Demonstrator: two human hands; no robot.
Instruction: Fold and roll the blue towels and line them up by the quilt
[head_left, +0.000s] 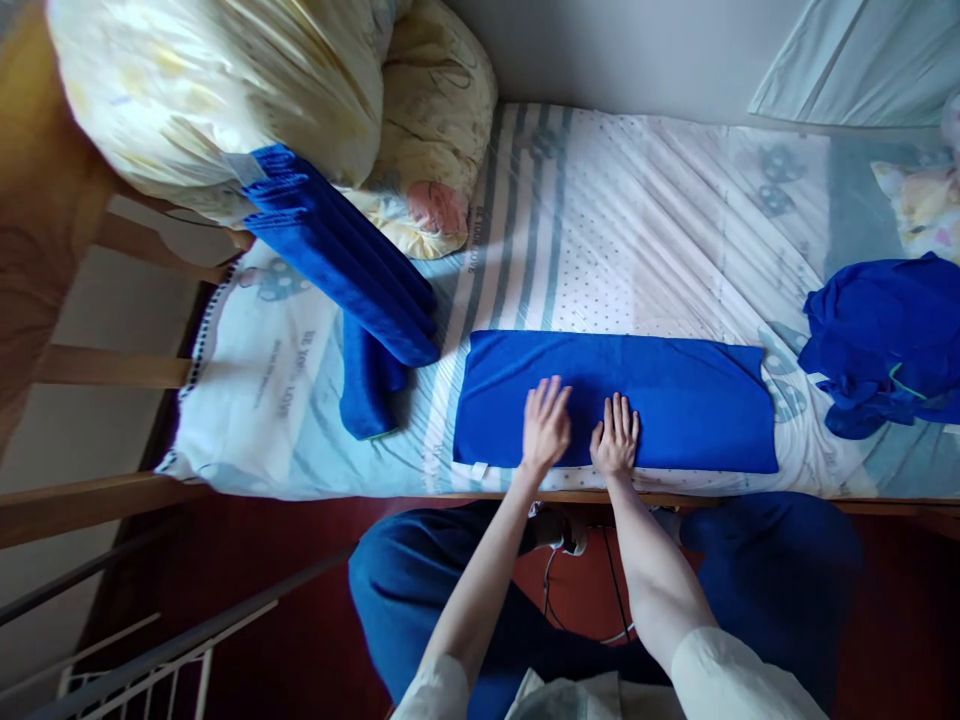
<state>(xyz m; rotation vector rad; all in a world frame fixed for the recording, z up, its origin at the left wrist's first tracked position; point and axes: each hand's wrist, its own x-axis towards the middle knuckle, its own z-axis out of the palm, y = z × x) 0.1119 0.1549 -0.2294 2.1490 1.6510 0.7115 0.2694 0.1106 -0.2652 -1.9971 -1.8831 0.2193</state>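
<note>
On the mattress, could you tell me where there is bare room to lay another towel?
Bare sheet lies beyond the flat blue towel, toward the wall, between the pillow and the crumpled blue pile. The left end is crowded with folded towels.

Single head view, looking steeply down — close over the bed (675,190) edge

upper left: duvet (210,90), pillow (439,130) | left: folded towels (345,260) | right: crumpled blue cloth (885,340) | bed rail (97,495) lower left
</note>
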